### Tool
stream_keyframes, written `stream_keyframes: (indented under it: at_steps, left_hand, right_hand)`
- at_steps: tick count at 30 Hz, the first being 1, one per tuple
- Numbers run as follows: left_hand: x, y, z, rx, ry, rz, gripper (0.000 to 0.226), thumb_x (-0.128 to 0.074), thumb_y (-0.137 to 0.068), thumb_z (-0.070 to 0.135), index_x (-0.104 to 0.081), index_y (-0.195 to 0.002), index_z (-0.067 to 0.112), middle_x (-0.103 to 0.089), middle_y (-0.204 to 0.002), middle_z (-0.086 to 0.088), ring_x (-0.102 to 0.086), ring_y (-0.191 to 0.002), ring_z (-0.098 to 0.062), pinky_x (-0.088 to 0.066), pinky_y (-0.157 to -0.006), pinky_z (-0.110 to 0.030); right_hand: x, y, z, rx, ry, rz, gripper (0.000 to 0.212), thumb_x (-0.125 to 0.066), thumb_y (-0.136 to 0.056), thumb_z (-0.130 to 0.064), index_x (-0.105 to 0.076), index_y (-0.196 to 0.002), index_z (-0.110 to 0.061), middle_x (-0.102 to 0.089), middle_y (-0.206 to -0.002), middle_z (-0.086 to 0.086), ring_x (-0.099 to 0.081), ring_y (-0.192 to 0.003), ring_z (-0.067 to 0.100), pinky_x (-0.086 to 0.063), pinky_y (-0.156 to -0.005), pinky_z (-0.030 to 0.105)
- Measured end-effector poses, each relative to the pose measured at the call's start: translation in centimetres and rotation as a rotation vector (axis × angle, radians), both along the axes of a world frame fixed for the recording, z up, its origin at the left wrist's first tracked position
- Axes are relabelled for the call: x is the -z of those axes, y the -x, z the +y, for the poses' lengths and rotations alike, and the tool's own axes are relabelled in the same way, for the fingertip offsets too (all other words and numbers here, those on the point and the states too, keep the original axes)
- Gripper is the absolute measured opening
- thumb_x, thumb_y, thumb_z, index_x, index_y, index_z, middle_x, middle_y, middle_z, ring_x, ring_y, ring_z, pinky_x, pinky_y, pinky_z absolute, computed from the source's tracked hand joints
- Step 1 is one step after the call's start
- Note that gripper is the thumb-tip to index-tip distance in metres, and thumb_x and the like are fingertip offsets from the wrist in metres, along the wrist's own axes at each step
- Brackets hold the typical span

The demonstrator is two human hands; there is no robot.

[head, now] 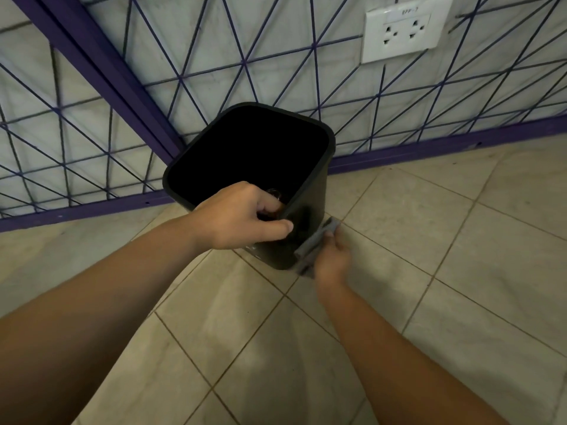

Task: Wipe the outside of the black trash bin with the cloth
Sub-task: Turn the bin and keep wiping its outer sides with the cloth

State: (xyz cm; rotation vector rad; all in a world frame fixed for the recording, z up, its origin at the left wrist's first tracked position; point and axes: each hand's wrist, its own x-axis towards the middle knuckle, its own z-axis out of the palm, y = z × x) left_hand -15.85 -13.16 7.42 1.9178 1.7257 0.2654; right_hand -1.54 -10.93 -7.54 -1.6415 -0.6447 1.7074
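Left hand (pixel 242 216) grips bin (pixel 310 191) rim; right hand (pixel 333 265) presses cloth (pixel 316 243) low.

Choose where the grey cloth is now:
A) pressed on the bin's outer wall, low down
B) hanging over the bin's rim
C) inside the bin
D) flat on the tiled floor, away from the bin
A: the right hand holds the grey cloth against the lower outer wall of the black trash bin.
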Motion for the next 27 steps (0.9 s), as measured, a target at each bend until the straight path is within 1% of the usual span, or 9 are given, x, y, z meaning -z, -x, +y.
stream_keyframes:
  at_steps: [2, 5, 10, 12, 14, 16, 18, 24, 27]
  left_hand:
    - [-0.7, 0.3, -0.3, 0.029, 0.079, 0.016, 0.052, -0.054, -0.076, 0.06, -0.068, -0.07, 0.01, -0.06, -0.064, -0.012, -0.058, -0.059, -0.026, -0.047, -0.056, -0.048]
    - [-1.9, 1.3, -0.6, 0.048, 0.194, 0.113, 0.031, -0.066, -0.084, 0.045, -0.07, -0.072, 0.016, -0.063, -0.067, -0.007, -0.06, -0.062, -0.022, -0.05, -0.061, -0.048]
    - [-3.6, 3.0, -0.9, 0.012, 0.43, 0.344, 0.024, -0.072, -0.088, 0.034, -0.062, -0.066, 0.031, -0.059, -0.062, 0.011, -0.056, -0.064, -0.007, -0.043, -0.058, -0.03]
    - [-4.0, 3.4, -0.9, -0.017, 0.489, 0.427, 0.019, -0.072, -0.088, 0.032, -0.062, -0.072, 0.033, -0.059, -0.07, 0.011, -0.056, -0.072, -0.01, -0.04, -0.06, -0.026]
    - [-4.5, 3.0, -1.2, -0.041, 0.506, 0.485, 0.02, -0.074, -0.086, 0.039, -0.071, -0.102, 0.028, -0.066, -0.091, 0.011, -0.059, -0.088, -0.012, -0.045, -0.072, -0.025]
    - [-4.7, 1.7, -1.1, -0.086, 0.436, 0.4, 0.071, -0.071, -0.081, 0.061, -0.054, -0.142, 0.028, -0.064, -0.13, 0.008, -0.059, -0.117, -0.017, -0.044, -0.098, -0.028]
    - [-3.8, -0.7, -0.4, -0.195, 0.242, 0.265, 0.096, -0.054, -0.078, 0.08, -0.037, -0.154, 0.024, -0.05, -0.152, 0.001, -0.049, -0.136, -0.021, -0.039, -0.109, -0.032]
    - [0.2, -5.8, 1.4, -0.337, -0.033, 0.271, 0.058, -0.036, -0.103, 0.056, -0.04, -0.151, 0.025, -0.056, -0.144, -0.003, -0.054, -0.128, -0.025, -0.045, -0.098, -0.036]
    - [-0.8, -4.1, 0.3, -0.19, 0.061, 0.16, 0.038, -0.045, -0.102, 0.049, -0.06, -0.132, 0.032, -0.065, -0.126, 0.003, -0.058, -0.118, -0.022, -0.047, -0.096, -0.039]
  right_hand:
    - [-1.0, -1.8, 1.2, 0.137, 0.082, 0.2, 0.02, -0.052, -0.104, -0.042, -0.068, -0.105, -0.031, -0.07, -0.103, -0.001, -0.065, -0.089, 0.012, -0.047, -0.067, 0.029]
    - [-1.8, -4.7, 2.4, 0.223, 0.091, 0.407, 0.043, -0.06, -0.098, -0.045, -0.067, -0.133, -0.019, -0.071, -0.109, 0.0, -0.066, -0.099, 0.017, -0.049, -0.074, 0.031]
    - [-2.1, -6.2, 2.2, 0.052, -0.057, 0.196, 0.051, -0.071, -0.09, -0.016, -0.06, -0.14, -0.018, -0.066, -0.132, 0.012, -0.062, -0.122, 0.031, -0.05, -0.101, 0.046]
    - [-2.3, -6.1, 2.0, -0.02, -0.087, 0.204, 0.053, -0.068, -0.091, -0.006, -0.058, -0.141, -0.02, -0.066, -0.122, 0.007, -0.063, -0.11, 0.025, -0.052, -0.089, 0.039]
    - [-2.6, -5.6, 1.7, -0.079, -0.118, 0.196, 0.052, -0.063, -0.094, -0.004, -0.056, -0.143, -0.019, -0.065, -0.121, 0.006, -0.062, -0.106, 0.022, -0.05, -0.083, 0.036]
    - [-2.7, -5.0, 1.5, -0.099, -0.147, 0.179, 0.045, -0.059, -0.096, -0.005, -0.061, -0.138, -0.019, -0.066, -0.114, 0.004, -0.061, -0.101, 0.019, -0.049, -0.082, 0.033]
    - [-2.9, -4.6, 1.4, -0.101, -0.143, 0.179, 0.037, -0.054, -0.095, -0.009, -0.064, -0.13, -0.018, -0.064, -0.102, 0.002, -0.058, -0.092, 0.018, -0.047, -0.075, 0.029]
    - [-2.9, -5.4, 0.9, -0.011, -0.102, 0.308, 0.033, -0.047, -0.103, -0.016, -0.058, -0.131, -0.03, -0.067, -0.11, 0.002, -0.065, -0.097, 0.017, -0.05, -0.073, 0.031]
    - [-3.0, -6.2, 0.9, 0.058, 0.017, 0.34, 0.04, -0.05, -0.103, -0.02, -0.055, -0.142, -0.024, -0.064, -0.122, 0.006, -0.063, -0.11, 0.024, -0.054, -0.082, 0.037]
